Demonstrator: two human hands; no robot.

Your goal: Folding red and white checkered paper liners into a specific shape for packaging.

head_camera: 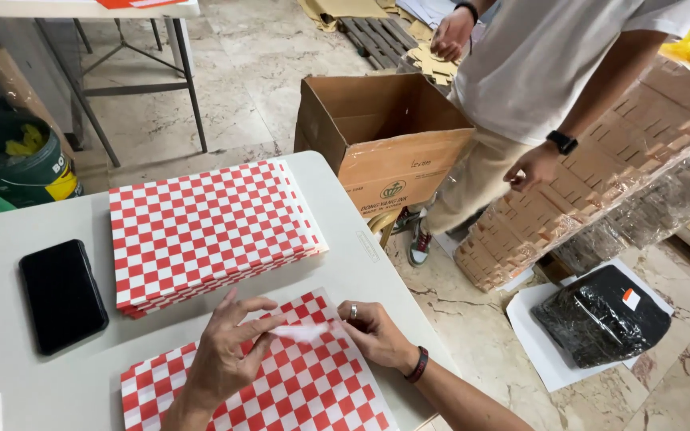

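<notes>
A red-and-white checkered paper sheet (297,391) lies flat on the white table (9,383) in front of me. My left hand (225,351) and my right hand (373,331) rest on it and pinch a small white strip (301,331) between their fingertips. My right hand wears a ring and a dark wristband. A thick stack of the same checkered sheets (209,227) sits just beyond, further from me.
A black phone (61,294) lies at the left of the table. An open cardboard box (381,136) stands past the table edge. Another person (545,72) in a white shirt stands beside wrapped cardboard stacks (600,183). A black wrapped bundle (600,315) lies on the floor.
</notes>
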